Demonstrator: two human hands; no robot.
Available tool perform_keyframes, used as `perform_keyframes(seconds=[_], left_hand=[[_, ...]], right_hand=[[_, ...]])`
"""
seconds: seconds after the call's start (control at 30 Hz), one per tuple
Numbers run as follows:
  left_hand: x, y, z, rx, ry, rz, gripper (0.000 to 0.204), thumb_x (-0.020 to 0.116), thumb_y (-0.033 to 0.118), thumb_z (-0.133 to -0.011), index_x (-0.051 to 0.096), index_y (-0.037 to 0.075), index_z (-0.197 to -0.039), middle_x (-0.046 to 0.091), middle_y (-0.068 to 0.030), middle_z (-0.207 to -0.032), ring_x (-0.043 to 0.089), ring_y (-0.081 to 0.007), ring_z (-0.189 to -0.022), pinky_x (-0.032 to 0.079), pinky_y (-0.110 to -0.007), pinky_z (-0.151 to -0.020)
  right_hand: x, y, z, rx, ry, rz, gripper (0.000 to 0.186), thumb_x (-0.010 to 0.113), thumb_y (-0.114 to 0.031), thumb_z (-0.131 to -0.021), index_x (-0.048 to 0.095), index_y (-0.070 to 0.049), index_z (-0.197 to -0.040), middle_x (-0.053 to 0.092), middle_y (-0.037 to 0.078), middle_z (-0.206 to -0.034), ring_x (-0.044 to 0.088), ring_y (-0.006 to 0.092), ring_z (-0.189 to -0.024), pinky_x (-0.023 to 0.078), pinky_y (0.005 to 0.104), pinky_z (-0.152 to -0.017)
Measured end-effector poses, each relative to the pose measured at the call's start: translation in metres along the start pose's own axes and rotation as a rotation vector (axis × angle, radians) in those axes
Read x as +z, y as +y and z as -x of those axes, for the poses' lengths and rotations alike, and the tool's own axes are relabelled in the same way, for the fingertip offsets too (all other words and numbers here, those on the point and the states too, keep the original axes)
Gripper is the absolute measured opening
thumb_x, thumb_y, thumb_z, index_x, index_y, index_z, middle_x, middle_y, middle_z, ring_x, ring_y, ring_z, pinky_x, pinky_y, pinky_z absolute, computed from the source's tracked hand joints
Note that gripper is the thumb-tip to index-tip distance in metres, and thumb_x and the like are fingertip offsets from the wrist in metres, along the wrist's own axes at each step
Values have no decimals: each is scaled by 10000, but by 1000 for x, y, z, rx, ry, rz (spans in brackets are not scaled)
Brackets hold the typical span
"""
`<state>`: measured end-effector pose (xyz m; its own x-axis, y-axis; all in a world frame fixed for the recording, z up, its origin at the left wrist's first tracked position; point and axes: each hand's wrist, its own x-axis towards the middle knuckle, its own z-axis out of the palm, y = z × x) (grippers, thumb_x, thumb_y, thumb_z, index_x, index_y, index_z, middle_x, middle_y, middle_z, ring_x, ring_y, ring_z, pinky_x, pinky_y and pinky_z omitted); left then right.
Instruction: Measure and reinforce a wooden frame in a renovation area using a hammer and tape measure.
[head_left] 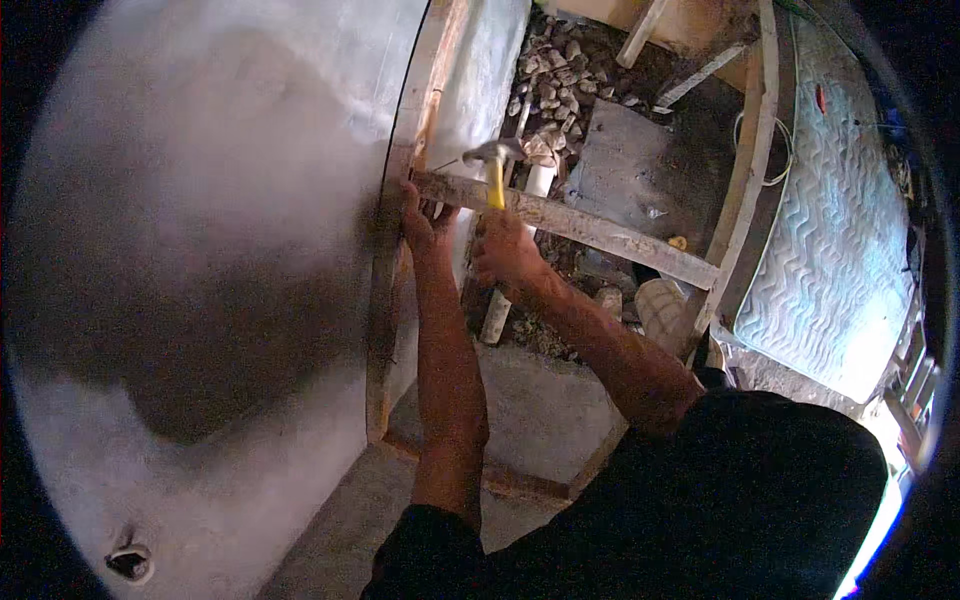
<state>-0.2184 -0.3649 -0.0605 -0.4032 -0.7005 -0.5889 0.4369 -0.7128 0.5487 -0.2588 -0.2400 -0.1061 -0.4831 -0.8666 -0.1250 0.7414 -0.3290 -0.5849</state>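
My right hand (508, 255) is closed round the yellow handle of a claw hammer (495, 185). The hammer's metal head is raised beside the left end of a wooden crosspiece (590, 230). A thin nail (446, 166) slants out where that crosspiece meets an upright timber (392, 230) along the wall. Below this joint, my left hand (430, 222) grips the end of the crosspiece, fingers curled beneath it and partly hidden. The crosspiece's other end meets a second long timber (750, 170) on the right.
A grey plastered wall (230, 220) fills the left side, with a pipe opening (130, 563) low down. Beyond the frame lie broken stones (560, 85), a white pipe (500, 315) and a grey sheet (635, 150). A pale mattress (825, 230) leans at the right.
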Motion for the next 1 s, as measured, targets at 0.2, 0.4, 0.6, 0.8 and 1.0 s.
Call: perform_keyframes(seconds=[0.2, 0.4, 0.6, 0.8, 1.0], left_hand=[[-37, 48, 30, 78, 114, -10, 541, 587, 363, -824, 417, 43, -1226, 469, -145, -1149, 429, -309, -1108, 394, -526, -912], [-68, 53, 10, 84, 14, -7, 536, 603, 369, -811, 431, 59, -1212, 456, -126, -1144, 435, -308, -1082, 415, -521, -890], [-43, 50, 24, 102, 112, 5, 501, 604, 339, -814, 443, 58, -1196, 445, -121, -1142, 447, -291, -1058, 423, -505, -882], [-51, 46, 17, 41, 135, 90, 406, 609, 337, -810, 509, 80, -1108, 527, -101, -1031, 503, -277, -976, 455, -480, -810], [-84, 65, 25, 80, 57, 17, 425, 600, 342, -813, 500, 51, -1106, 508, -114, -1072, 491, -291, -998, 444, -494, -830]], right_hand=[[128, -118, -4, 54, 602, 44, 250, 434, -362, -900, 394, -115, -895, 447, 42, -542, 393, 128, -360, 373, 290, -317], [129, -81, 1, 123, 519, -18, 234, 440, -340, -895, 409, -111, -855, 450, 32, -541, 402, 127, -357, 368, 287, -311], [107, -99, -8, 85, 478, -279, 224, 444, -335, -885, 431, -112, -863, 453, 13, -537, 410, 129, -366, 360, 286, -311], [80, -10, 6, 129, 462, -664, 318, 400, -448, -867, 427, -149, -761, 418, -12, -516, 337, 122, -350, 307, 293, -315], [123, -49, 12, 371, 339, -603, 258, 457, -365, -876, 487, -123, -791, 457, -1, -576, 436, 124, -433, 305, 227, -372]])
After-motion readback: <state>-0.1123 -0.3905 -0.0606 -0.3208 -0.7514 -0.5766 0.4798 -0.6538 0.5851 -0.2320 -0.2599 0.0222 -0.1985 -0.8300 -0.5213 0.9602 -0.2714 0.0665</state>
